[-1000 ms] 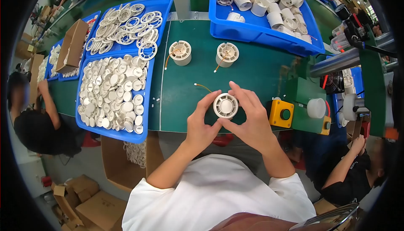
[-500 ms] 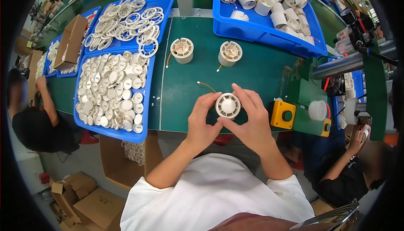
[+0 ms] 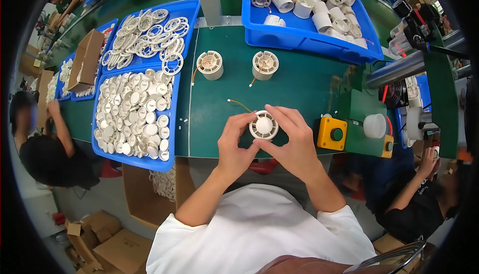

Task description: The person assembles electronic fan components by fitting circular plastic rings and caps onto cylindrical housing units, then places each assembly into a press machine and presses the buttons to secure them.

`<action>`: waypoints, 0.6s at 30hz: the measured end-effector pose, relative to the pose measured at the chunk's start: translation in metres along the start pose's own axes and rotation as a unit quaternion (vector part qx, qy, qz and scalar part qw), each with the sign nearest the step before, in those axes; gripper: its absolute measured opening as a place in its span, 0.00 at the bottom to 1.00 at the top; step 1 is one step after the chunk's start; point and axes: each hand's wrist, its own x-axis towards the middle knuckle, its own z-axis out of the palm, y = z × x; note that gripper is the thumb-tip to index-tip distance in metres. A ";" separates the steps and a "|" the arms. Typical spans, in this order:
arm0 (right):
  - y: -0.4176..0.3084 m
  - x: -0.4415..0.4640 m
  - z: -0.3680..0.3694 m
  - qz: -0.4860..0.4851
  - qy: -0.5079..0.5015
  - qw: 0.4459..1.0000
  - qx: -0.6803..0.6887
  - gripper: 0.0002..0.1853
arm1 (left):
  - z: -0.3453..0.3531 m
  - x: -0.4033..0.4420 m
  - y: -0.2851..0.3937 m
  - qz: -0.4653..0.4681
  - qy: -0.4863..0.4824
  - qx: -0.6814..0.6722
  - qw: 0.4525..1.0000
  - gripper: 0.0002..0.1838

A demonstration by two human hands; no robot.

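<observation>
The left hand (image 3: 233, 142) and right hand (image 3: 292, 138) grasp a round white part (image 3: 264, 125) from either side. It sits between them over the green bench (image 3: 212, 117), its wire (image 3: 241, 105) extending beyond.

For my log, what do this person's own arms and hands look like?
The left hand and right hand are gloveless, with no watch or bracelet visible. Short white sleeves leave both forearms bare.
</observation>
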 end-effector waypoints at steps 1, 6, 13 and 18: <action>0.001 -0.001 0.001 -0.014 0.005 1.000 -0.005 0.33 | 0.000 0.000 0.000 -0.001 -0.001 0.001 1.000 0.33; -0.001 0.003 -0.003 0.000 0.000 1.000 0.001 0.33 | 0.001 0.001 0.002 0.005 0.005 0.001 1.000 0.32; 0.002 -0.001 -0.001 0.064 -0.013 0.994 0.088 0.34 | -0.001 -0.001 -0.003 0.024 0.010 0.056 0.998 0.29; 0.012 -0.023 -0.027 0.022 0.006 0.994 0.111 0.35 | 0.011 0.007 0.016 0.086 -0.031 0.091 0.992 0.30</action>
